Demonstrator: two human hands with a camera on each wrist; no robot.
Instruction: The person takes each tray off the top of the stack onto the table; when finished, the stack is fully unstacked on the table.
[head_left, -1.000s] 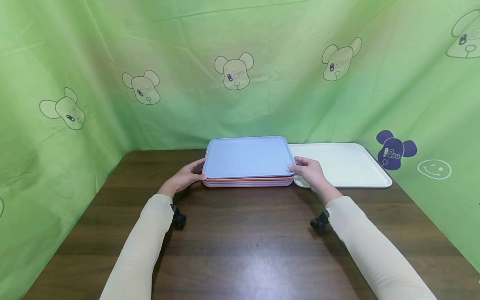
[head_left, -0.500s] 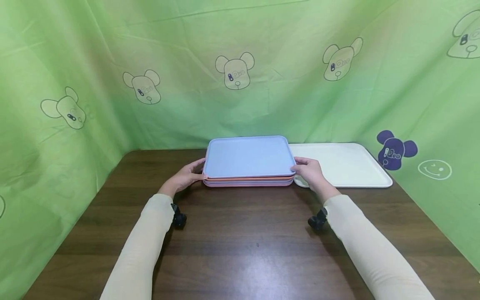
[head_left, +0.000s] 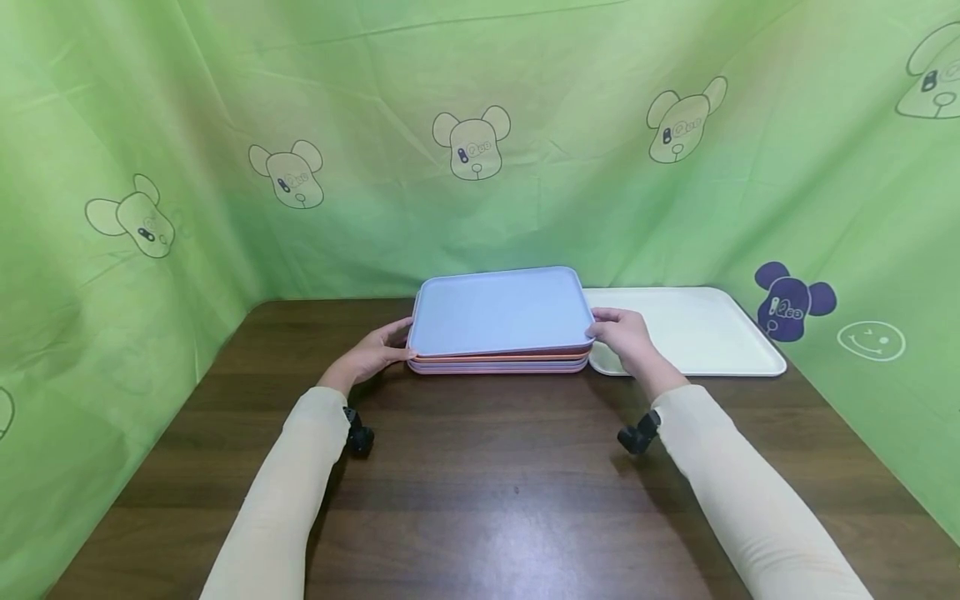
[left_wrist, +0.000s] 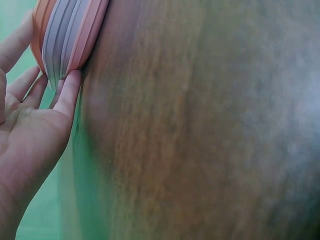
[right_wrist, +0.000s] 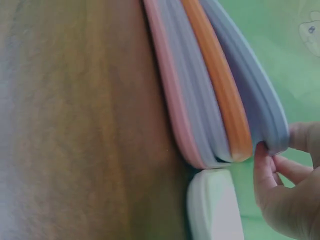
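A stack of rectangular trays lies at the back of the table, a light blue tray [head_left: 501,312] on top. Below it come an orange tray [right_wrist: 220,82], greyish-lilac trays [right_wrist: 192,85] and a pink tray [right_wrist: 167,85] at the bottom. My right hand [head_left: 622,335] pinches the blue tray's right edge between thumb and fingers. That side is raised, with a wedge-shaped gap above the orange tray in the right wrist view. My left hand [head_left: 371,354] is at the stack's left end, thumb by the top trays' front corner and fingertips touching the lower rims in the left wrist view.
A white tray [head_left: 690,329] lies flat on the brown wooden table [head_left: 480,467], directly right of the stack. A green curtain [head_left: 360,225] with printed bear heads hangs behind the table and along both sides.
My right hand has shifted its thumb from the blue tray's top to its edge and lifted that side slightly. The left hand has stayed in place.
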